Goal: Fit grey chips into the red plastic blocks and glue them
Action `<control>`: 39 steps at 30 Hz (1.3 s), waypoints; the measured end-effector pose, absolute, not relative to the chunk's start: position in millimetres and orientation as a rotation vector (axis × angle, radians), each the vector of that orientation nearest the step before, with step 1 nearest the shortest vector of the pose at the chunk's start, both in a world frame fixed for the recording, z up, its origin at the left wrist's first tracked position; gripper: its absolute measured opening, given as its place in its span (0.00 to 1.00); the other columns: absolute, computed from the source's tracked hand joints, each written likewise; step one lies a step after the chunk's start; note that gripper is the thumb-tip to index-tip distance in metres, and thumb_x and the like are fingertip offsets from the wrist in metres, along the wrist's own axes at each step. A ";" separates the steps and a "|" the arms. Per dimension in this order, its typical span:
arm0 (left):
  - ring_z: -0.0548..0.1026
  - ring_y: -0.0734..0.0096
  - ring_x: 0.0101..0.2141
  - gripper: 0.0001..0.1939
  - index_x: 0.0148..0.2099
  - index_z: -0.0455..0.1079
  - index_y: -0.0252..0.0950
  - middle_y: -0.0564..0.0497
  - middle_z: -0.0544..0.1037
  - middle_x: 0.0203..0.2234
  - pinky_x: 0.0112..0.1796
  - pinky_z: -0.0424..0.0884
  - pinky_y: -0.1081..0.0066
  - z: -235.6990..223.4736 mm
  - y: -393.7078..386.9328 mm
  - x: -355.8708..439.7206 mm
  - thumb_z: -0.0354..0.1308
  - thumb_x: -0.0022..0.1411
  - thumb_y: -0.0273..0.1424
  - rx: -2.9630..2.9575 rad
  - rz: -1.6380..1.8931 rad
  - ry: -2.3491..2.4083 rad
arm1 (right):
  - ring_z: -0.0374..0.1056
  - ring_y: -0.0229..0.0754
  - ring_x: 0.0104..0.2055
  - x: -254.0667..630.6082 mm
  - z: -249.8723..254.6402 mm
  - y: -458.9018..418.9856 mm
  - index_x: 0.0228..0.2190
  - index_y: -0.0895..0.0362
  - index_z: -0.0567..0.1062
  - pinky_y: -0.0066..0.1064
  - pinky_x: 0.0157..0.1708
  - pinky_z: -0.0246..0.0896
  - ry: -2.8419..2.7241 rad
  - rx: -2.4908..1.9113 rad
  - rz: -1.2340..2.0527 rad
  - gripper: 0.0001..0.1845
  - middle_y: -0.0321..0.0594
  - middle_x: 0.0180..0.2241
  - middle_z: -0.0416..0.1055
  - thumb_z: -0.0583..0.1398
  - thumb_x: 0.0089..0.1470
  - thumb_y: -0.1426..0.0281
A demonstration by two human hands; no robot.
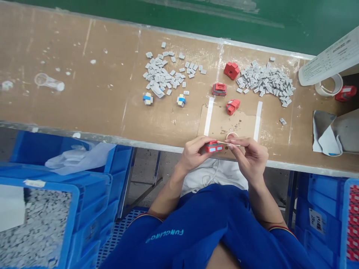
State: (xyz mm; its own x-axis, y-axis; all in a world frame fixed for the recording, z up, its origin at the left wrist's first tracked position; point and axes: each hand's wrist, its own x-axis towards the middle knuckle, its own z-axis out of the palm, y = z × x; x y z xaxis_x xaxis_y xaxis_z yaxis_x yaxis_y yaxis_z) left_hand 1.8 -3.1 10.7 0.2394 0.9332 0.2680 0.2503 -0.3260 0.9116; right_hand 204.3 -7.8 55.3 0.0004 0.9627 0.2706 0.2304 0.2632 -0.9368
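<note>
My left hand [195, 151] is closed on a small red and grey plastic toy part [213, 147] with two pale window-like panels, held at the table's front edge. In my right hand [251, 155] a thin pale stick [226, 143] is pinched between thumb and fingers, its tip reaching the top of the red part. Just behind the stick stands a small round cup [232, 136], partly covered by my fingers. Farther back lie three similar red parts: one upright [231, 70], one flat [219, 89] and one tilted [232, 107].
Two heaps of small grey pieces, a left one [161, 73] and a right one [266, 79], lie on the brown table [112, 82]. Two blue-banded bundles [181, 100] sit nearby. Tape rolls [329, 85] are at the right. Blue crates [92, 209] flank me.
</note>
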 end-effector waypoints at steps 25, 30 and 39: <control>0.85 0.65 0.40 0.13 0.51 0.80 0.36 0.44 0.87 0.40 0.44 0.79 0.70 8.0 -4.3 0.3 0.69 0.66 0.35 1.626 1.182 1.116 | 0.77 0.44 0.41 232.6 42.4 2.7 0.37 0.50 0.82 0.37 0.38 0.74 -1.606 -1.299 0.586 0.04 0.41 0.37 0.80 0.66 0.64 0.72; 0.86 0.62 0.44 0.16 0.53 0.81 0.37 0.42 0.87 0.48 0.46 0.80 0.69 10.6 -3.9 -6.1 0.70 0.65 0.36 1.443 1.122 1.175 | 0.76 0.51 0.56 244.0 45.8 12.6 0.55 0.50 0.77 0.43 0.51 0.76 -1.916 -1.295 0.630 0.19 0.48 0.54 0.77 0.63 0.66 0.59; 0.87 0.62 0.42 0.18 0.52 0.81 0.37 0.42 0.88 0.48 0.44 0.83 0.69 15.8 -11.5 -9.2 0.73 0.61 0.37 1.195 1.122 1.146 | 0.75 0.50 0.38 352.5 60.6 136.4 0.36 0.57 0.81 0.44 0.48 0.70 -1.808 -1.908 0.276 0.08 0.48 0.39 0.81 0.61 0.58 0.69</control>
State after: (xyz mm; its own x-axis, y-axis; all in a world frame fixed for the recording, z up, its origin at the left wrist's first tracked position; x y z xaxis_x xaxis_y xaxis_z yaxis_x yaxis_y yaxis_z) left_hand -9.2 -11.5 15.8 0.0897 0.9949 -0.0467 -0.0253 0.0492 0.9985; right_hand 352.5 136.4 60.6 0.1008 0.9774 0.1861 0.8774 0.0009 -0.4797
